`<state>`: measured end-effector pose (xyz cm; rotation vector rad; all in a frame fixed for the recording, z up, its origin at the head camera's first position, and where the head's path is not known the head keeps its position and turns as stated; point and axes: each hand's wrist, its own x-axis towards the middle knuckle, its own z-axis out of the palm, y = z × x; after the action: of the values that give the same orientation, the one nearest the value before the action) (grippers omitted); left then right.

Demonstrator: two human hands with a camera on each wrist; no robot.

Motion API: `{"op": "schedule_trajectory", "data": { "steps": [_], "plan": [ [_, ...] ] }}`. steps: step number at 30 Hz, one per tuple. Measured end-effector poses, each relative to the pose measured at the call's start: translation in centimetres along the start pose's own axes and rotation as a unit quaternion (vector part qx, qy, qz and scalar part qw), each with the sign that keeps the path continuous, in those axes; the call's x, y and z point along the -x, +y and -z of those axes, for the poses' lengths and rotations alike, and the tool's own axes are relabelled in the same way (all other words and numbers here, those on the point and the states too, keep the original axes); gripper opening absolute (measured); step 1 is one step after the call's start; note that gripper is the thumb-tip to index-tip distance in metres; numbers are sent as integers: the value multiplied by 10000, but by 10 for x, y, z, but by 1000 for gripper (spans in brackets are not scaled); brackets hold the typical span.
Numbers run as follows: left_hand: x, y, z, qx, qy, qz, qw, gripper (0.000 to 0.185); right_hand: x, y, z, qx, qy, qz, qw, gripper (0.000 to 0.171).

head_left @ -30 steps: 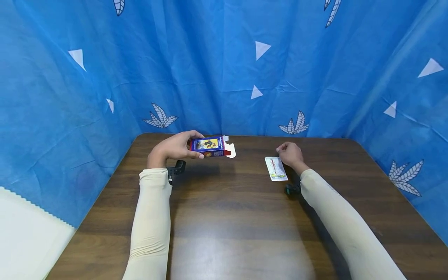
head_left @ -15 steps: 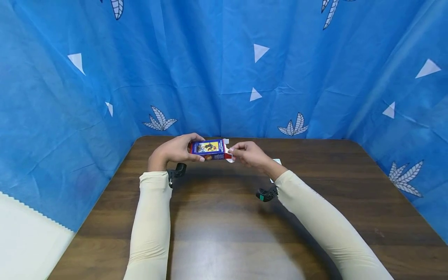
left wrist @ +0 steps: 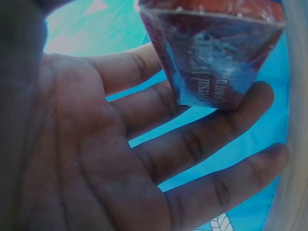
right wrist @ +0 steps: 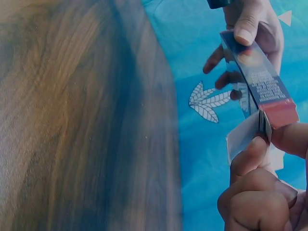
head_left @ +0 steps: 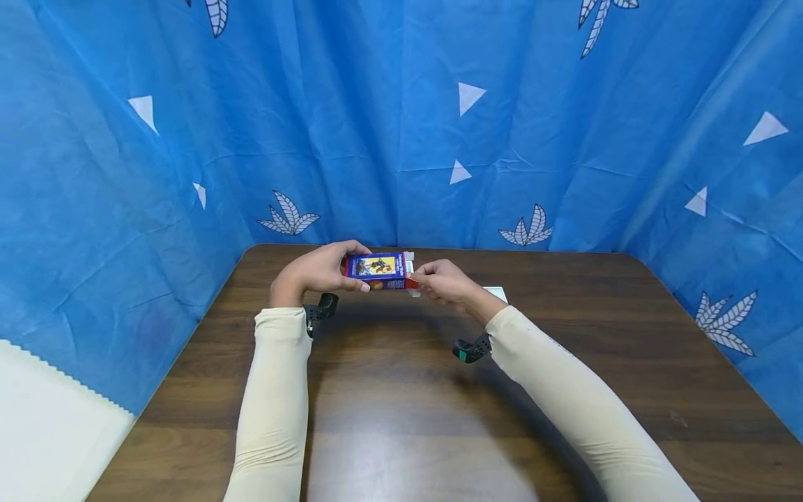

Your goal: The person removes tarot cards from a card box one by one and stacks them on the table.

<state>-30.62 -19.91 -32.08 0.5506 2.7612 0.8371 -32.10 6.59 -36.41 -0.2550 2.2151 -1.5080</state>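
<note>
My left hand (head_left: pixel 316 270) grips the card box (head_left: pixel 378 269) above the counter (head_left: pixel 408 390). My right hand (head_left: pixel 442 281) pinches its open flap (right wrist: pixel 243 136). A card (head_left: pixel 497 292) lies behind my right wrist

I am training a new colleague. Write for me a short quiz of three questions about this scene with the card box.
1. True or false: the left hand holds the card box above the table.
2. Which part of the box do the fingers of the right hand touch?
A. the closed end
B. the open flap end
C. nothing
3. Fill in: a single card lies on the table behind the right ____.

Key: 1 true; 2 B; 3 wrist (or hand).
</note>
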Motion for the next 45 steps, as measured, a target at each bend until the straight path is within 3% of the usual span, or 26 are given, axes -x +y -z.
{"op": "schedule_trajectory", "data": {
  "steps": [11, 33, 45],
  "plan": [
    [2, -3, 2, -1, 48, 25, 10000, 76, 6, 1, 9, 265, 147, -53, 9995, 36],
    [2, -5, 4, 122, 45, 90, 9999, 76, 15, 8, 30, 117, 169, 104, 9997, 26],
    [1, -9, 3, 149, 24, 28, 9999, 77, 23, 25, 61, -101, 310, 70, 9994, 32]
  ]
}}
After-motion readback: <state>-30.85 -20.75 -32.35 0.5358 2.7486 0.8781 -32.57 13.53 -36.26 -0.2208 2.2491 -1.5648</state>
